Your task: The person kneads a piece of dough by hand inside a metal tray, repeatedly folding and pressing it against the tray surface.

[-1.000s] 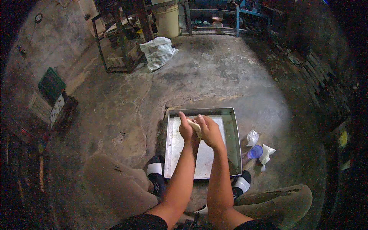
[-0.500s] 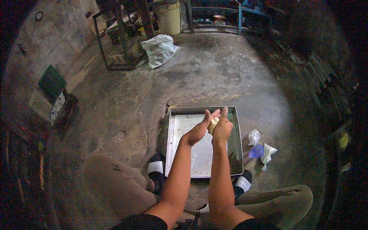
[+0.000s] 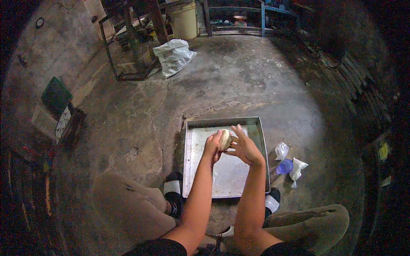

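Observation:
A pale, smooth lump that looks like dough [image 3: 224,140] is held above a shallow square metal tray [image 3: 187,158]. My left hand [image 3: 213,145] is closed around its left side, thumb upward. Close against the lump's right side is my right hand [image 3: 243,147], its fingers spread apart; the fingertips are at or just beside the surface. The tray rests on the floor between my feet, and its bare silvery bottom has a few small specks. My forearms hide part of the near side of the tray.
Right of the tray stand a blue-purple cup [image 3: 284,167] and two small plastic bags [image 3: 281,150] of white stuff. A white sack [image 3: 175,57] lies farther off by a dark metal frame [image 3: 113,51]. Behind are a pale bucket [image 3: 184,21] and a blue rack [image 3: 263,19].
My hands have parted from their press around the lump. The right hand has opened and drawn to the right, while the left keeps the lump and has shifted slightly left.

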### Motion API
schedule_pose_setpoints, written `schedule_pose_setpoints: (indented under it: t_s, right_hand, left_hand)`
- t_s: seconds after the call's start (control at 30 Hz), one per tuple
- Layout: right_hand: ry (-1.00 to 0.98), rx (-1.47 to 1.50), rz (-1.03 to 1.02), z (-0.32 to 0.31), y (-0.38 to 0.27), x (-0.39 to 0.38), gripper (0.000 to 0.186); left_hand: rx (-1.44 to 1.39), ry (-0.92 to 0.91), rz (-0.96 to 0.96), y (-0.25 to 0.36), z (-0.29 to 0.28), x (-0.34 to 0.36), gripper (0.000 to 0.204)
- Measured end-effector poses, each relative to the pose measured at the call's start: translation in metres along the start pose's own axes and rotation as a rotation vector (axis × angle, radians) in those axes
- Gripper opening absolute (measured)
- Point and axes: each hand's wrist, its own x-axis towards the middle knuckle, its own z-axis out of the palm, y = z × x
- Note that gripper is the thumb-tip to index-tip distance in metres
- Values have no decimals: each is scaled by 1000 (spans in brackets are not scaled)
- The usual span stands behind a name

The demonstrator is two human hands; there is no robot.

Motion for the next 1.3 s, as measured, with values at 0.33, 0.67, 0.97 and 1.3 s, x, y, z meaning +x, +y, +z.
schedule_pose_setpoints:
  t_s: [0.33,0.67,0.97,1.3]
  right_hand:
    - [438,-661,-252,-23,1,12,49]
    - [154,-74,-189,-2,25,27,60]
    - [453,-53,-237,7,26,28,54]
    - [713,519,-308,-24,18,15,50]
  left_hand:
    - [159,385,290,-8,1,4,34]
    - [402,406,350,-38,40,0,60]
    - [691,-28,328,-17,32,4,77]
    - [761,-351,9,5,35,-16,81]
